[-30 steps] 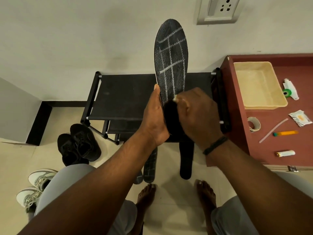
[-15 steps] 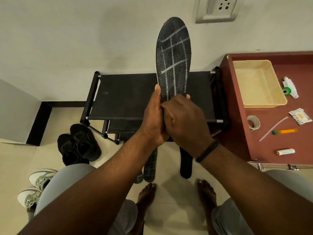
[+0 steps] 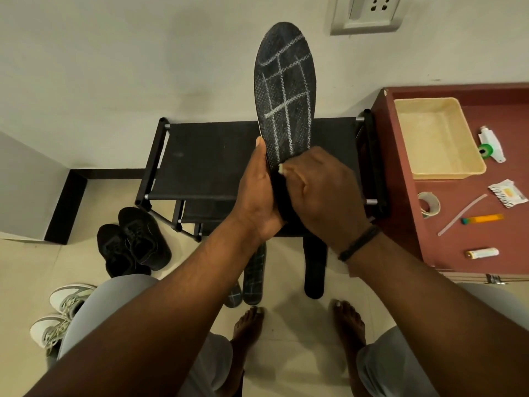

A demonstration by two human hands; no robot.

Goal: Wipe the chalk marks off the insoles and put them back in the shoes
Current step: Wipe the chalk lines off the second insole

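Wiping stage: chalk is being rubbed off the raised insole, heel end first

The left hand [image 3: 259,196] is gripping the insole [image 3: 284,93] by its lower edge, thumb lying along the rim, and is holding it upright ahead of the shoe rack [image 3: 206,161], toe pointing to 12 o'clock. The right hand [image 3: 320,193] is curled over the heel part, fingers closed on what is probably a dark cloth, though it is too hidden to be sure. A white chalk grid is covering the whole visible forefoot, so by my judgement the wiping is barely begun. The next move is calling for strokes toward 12 o'clock across the grid. Three more insoles [image 3: 253,267] are lying on the floor at 6 o'clock of the hands; the black shoes [image 3: 134,242] are waiting at 8 o'clock.
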